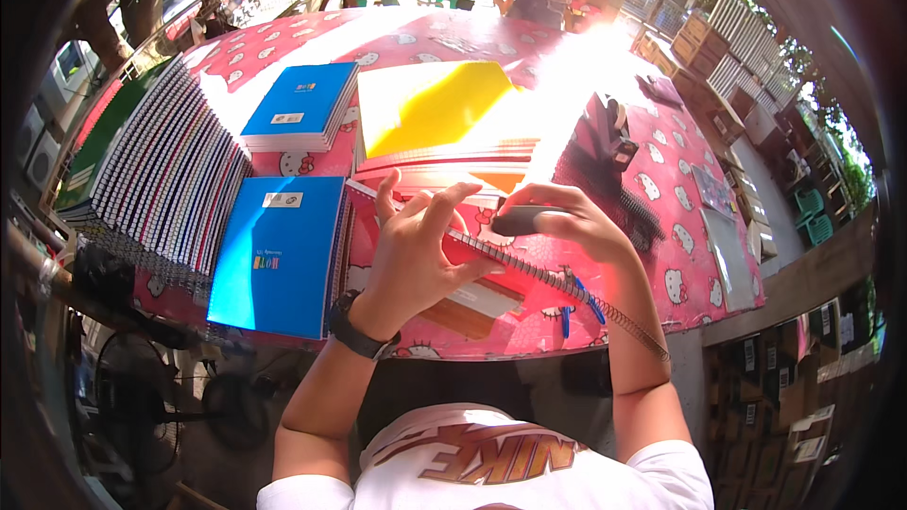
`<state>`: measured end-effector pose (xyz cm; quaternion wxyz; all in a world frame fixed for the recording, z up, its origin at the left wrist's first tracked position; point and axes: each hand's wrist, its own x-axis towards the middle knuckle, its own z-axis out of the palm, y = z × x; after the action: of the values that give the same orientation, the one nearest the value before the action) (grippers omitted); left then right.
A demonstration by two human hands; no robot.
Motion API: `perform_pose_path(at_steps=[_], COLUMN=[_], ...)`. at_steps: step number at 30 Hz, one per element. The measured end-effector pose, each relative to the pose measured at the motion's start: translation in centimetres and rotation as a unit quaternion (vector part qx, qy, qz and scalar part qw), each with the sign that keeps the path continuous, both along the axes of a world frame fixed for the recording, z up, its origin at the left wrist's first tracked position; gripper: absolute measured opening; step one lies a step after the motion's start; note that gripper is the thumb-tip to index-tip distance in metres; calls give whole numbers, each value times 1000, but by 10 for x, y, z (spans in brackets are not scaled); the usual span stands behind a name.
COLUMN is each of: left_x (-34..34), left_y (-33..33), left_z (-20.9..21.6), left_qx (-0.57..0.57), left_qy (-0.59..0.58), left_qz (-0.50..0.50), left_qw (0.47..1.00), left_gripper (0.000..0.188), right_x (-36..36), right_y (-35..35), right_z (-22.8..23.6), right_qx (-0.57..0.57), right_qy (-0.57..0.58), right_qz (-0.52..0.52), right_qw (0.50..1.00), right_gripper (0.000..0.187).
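Binding notebooks, partway through
Left hand [416,246] pressed flat on the red notebook [491,269]; right hand [567,222] gripped a dark tool [520,219] on its wire spiral [586,297], half threaded.

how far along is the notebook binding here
Done: bound spiral notebooks stand in a long fanned row at the left, plus two blue stacks. In hand: the left hand steadies a red notebook while the right hand works its wire coil. Left: the yellow-topped stack behind looks unbound, though glare hides its edge.
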<state>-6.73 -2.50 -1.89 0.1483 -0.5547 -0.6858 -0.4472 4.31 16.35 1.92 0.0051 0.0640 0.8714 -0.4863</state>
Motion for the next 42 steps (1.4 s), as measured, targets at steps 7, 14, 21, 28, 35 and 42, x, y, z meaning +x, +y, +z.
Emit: perform_pose_path(at_steps=[7,14,21,28,35,42], left_x=[-2,-17,-36,-40,-36,-39], left_y=[-4,-18,-19,-25,-19,-11], left_z=[-2,-3,-48,-50,-49,-58], left_qx=[20,18,240,194,266,309], left_qy=[-24,36,-446,-512,-420,-490], left_qz=[-9,78,-118,-87,-65,-85], left_qw=[999,996,854,832,865,810], left_gripper=[104,106,70,63,59,44], right_x=[-8,-20,-24,-37,-45,-61], right_y=[-6,2,-11,-15,-14,-12], right_z=[5,-9,-12,-17,-14,-10], right_qx=[-102,-76,-44,-59,-31,63], right_qy=[128,61,74,40,53,53], right_qz=[65,41,53,79,89,71], right_qw=[984,994,995,994,994,994], right_gripper=[51,53,47,63,68,66])
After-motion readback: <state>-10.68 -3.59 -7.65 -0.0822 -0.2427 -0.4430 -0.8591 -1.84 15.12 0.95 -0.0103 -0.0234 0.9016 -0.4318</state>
